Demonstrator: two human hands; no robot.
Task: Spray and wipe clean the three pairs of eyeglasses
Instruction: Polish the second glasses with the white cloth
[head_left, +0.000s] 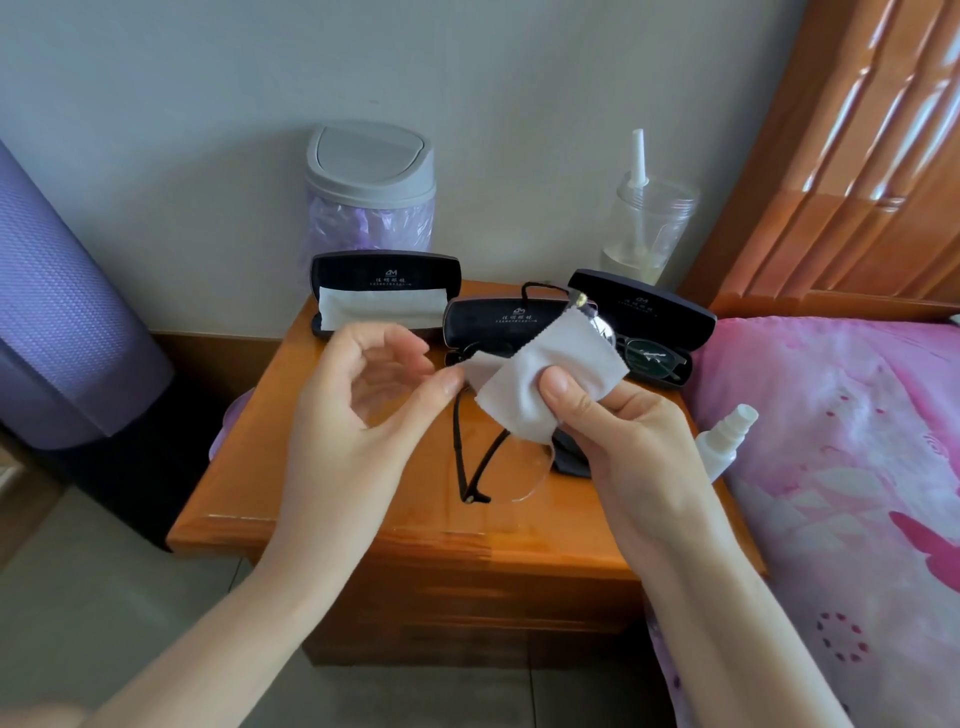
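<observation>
A pair of rimless eyeglasses (519, 470) with black temples hangs over the wooden nightstand (332, 483). My right hand (628, 447) grips it through a white cleaning cloth (545, 369), thumb pressing the cloth down. My left hand (363, 400) pinches the cloth's left corner between thumb and forefinger. A second pair of eyeglasses (652, 358) with dark frames lies in the open right case (644, 314). The middle case (498, 322) shows a bit of frame at its front edge, mostly hidden. A white spray bottle (724, 441) lies at the bed's edge.
An open left case (384, 273) holds a white cloth. Behind stand a grey lidded bin (370, 182) and a clear jar (652, 223). A purple rolled mat (57, 312) is at the left, a pink bedspread (841, 493) and wooden headboard (841, 156) at the right.
</observation>
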